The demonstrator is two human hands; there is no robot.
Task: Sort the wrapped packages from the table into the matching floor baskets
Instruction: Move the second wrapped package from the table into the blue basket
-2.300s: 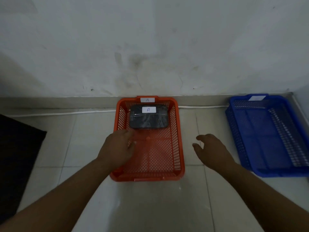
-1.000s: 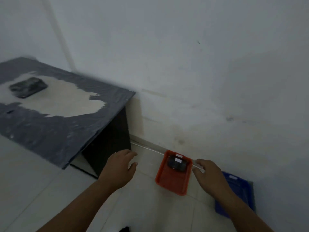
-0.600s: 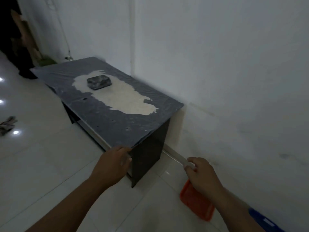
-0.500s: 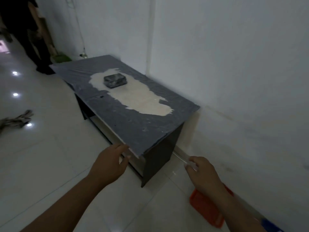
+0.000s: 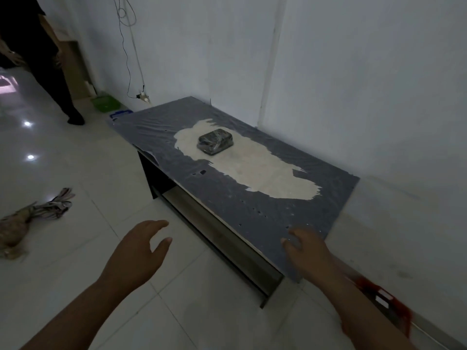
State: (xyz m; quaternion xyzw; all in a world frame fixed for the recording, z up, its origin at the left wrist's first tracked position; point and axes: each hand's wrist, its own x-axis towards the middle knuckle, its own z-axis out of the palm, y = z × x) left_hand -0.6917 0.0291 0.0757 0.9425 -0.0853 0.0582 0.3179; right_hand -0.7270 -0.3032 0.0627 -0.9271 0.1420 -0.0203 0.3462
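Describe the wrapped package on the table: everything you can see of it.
The wrapped package is a dark, rounded rectangular block under shiny, crinkled clear film. It lies flat on the pale worn patch of the table, toward the far end. No label shows from here. Nothing else touches it, and both hands are well short of it.

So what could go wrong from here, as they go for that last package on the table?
Three things might. The wrapped package sits far along the table, well beyond both empty hands, left hand and right hand, so it needs a long reach. Its shiny film may slip in a hurried grab. The cloth bundle on the glossy floor and the red basket behind the right arm could trip them.
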